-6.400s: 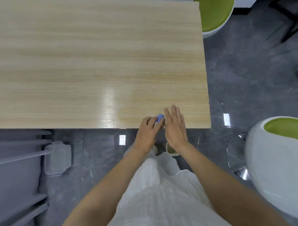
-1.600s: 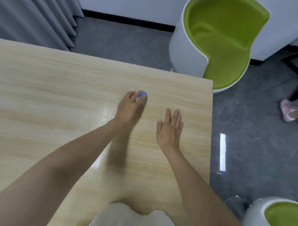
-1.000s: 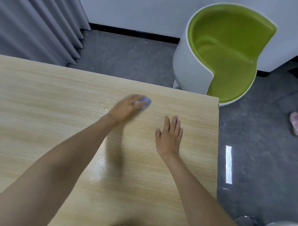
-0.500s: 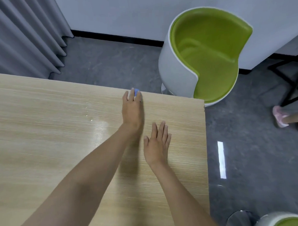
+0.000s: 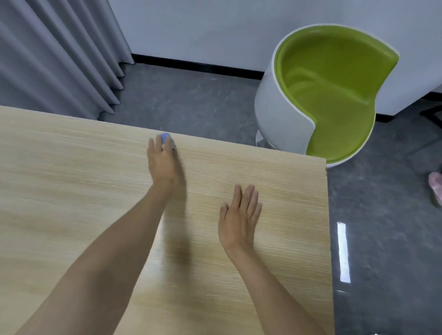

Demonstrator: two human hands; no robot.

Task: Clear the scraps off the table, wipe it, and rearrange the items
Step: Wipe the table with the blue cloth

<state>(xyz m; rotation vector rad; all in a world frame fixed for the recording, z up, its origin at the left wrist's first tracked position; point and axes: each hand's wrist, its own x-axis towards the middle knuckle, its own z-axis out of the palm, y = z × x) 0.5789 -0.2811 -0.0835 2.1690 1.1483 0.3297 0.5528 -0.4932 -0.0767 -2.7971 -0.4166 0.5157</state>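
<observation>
The light wooden table point(image 5: 65, 177) fills the lower left of the head view. My left hand point(image 5: 162, 164) reaches to the table's far edge and holds a small blue cloth point(image 5: 166, 138) down on the wood; only a bit of the cloth shows past my fingertips. My right hand point(image 5: 239, 219) lies flat on the tabletop nearer to me, fingers straight and together, holding nothing. No scraps show on the wood, though this frame is slightly blurred.
A white tub chair with a green seat point(image 5: 337, 88) stands beyond the table's far right corner. Grey curtains point(image 5: 48, 60) hang at the back left. Another person's pink shoe point(image 5: 441, 192) is on the grey floor at the right.
My left hand has slid with the cloth from the middle of the table out to the far edge. My right hand has stayed flat on the wood.
</observation>
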